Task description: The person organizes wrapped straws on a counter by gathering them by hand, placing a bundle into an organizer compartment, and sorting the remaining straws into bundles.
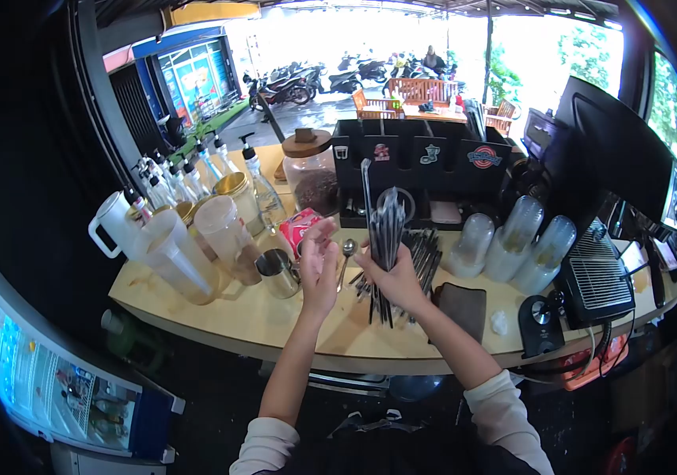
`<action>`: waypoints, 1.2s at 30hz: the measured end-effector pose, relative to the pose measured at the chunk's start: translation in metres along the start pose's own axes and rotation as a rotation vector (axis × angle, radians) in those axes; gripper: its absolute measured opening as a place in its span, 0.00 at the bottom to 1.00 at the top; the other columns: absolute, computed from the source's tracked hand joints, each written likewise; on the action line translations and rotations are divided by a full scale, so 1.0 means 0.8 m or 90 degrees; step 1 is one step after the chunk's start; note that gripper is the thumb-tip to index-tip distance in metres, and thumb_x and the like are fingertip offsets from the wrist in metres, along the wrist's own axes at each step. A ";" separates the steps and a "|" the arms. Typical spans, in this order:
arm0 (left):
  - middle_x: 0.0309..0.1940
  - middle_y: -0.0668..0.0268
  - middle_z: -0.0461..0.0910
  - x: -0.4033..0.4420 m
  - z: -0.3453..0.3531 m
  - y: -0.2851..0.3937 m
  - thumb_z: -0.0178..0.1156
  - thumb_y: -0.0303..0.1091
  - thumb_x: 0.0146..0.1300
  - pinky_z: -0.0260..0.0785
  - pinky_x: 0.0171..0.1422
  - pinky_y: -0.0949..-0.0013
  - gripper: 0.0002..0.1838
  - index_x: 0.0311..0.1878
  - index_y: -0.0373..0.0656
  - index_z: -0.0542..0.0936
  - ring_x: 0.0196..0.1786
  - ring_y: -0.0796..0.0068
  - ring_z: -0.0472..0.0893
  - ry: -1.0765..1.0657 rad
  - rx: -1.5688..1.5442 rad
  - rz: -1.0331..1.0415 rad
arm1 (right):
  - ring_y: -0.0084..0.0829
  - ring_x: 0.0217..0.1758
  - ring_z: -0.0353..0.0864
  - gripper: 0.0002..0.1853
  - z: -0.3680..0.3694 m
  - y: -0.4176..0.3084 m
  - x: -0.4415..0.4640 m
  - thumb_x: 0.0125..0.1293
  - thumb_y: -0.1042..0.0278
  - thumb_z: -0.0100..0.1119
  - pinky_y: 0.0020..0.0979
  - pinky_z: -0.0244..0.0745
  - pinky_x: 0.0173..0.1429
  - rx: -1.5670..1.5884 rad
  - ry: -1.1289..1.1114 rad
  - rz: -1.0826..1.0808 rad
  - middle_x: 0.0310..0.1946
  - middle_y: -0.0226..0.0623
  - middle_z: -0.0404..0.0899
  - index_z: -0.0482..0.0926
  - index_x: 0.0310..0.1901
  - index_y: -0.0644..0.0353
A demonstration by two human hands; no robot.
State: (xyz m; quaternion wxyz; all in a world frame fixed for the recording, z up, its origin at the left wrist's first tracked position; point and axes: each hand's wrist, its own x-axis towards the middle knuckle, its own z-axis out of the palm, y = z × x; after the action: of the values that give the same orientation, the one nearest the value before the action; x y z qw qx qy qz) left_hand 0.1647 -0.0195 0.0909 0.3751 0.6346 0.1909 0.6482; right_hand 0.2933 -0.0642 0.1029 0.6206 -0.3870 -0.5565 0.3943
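Observation:
My right hand (394, 279) is wrapped round an upright bundle of thin black straws (387, 229); one straw stands taller than the rest, its tip bent. Beside it, my left hand (320, 273) is raised with the palm turned toward the bundle, fingers apart and nothing in them. More black straws (427, 255) lie in a loose pile on the wooden counter (338, 336), behind and right of my right hand. A metal spoon (349, 250) rests between my hands. Left of my left hand are a steel milk pitcher (277, 275) and a red packet (299, 225).
Plastic jugs (172, 257) and pump bottles (253, 170) crowd the left. A glass jar (311, 178) and black organizer (422, 154) stand behind. To the right are a dark cloth (463, 309), stacked clear cups (518, 233), a grinder-like black device (541, 324) and a slatted metal tray (598, 269).

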 end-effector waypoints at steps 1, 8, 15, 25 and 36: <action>0.55 0.61 0.65 -0.003 -0.002 0.002 0.47 0.29 0.62 0.51 0.63 0.70 0.21 0.58 0.36 0.61 0.59 0.73 0.63 -0.044 -0.052 -0.036 | 0.15 0.21 0.69 0.07 0.006 0.014 -0.001 0.56 0.75 0.58 0.20 0.67 0.27 0.001 -0.006 0.002 0.20 0.25 0.70 0.70 0.35 0.62; 0.52 0.58 0.69 -0.012 0.012 0.020 0.69 0.35 0.43 0.61 0.58 0.69 0.39 0.58 0.35 0.60 0.56 0.71 0.68 -0.210 -0.024 -0.072 | 0.19 0.38 0.72 0.16 0.017 0.061 -0.020 0.51 0.76 0.57 0.22 0.69 0.42 -0.032 -0.010 -0.075 0.35 0.30 0.75 0.71 0.44 0.64; 0.26 0.68 0.75 -0.025 0.044 0.022 0.68 0.28 0.43 0.66 0.39 0.78 0.25 0.45 0.37 0.70 0.31 0.83 0.74 -0.137 -0.006 -0.098 | 0.25 0.49 0.70 0.29 0.024 0.084 -0.038 0.47 0.75 0.61 0.27 0.65 0.53 0.049 0.056 -0.159 0.44 0.36 0.70 0.60 0.51 0.64; 0.13 0.74 0.70 -0.007 0.047 -0.016 0.63 0.34 0.51 0.60 0.22 0.79 0.12 0.20 0.40 0.72 0.17 0.87 0.68 -0.034 0.039 -0.152 | 0.30 0.52 0.69 0.35 -0.013 0.051 -0.031 0.44 0.72 0.65 0.29 0.63 0.56 -0.079 -0.132 -0.011 0.49 0.38 0.68 0.61 0.55 0.64; 0.17 0.67 0.75 0.002 0.067 0.010 0.67 0.35 0.44 0.66 0.27 0.74 0.14 0.27 0.35 0.75 0.22 0.81 0.74 -0.140 0.115 0.000 | 0.38 0.55 0.67 0.18 -0.029 -0.132 0.033 0.61 0.67 0.48 0.38 0.55 0.62 -0.627 -0.119 -0.427 0.51 0.43 0.68 0.67 0.52 0.62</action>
State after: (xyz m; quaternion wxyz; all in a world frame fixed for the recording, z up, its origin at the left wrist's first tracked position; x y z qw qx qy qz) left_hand 0.2147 -0.0356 0.1042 0.3356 0.7330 0.2061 0.5546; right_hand 0.3243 -0.0818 0.2082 0.4076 -0.3961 -0.8174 -0.0944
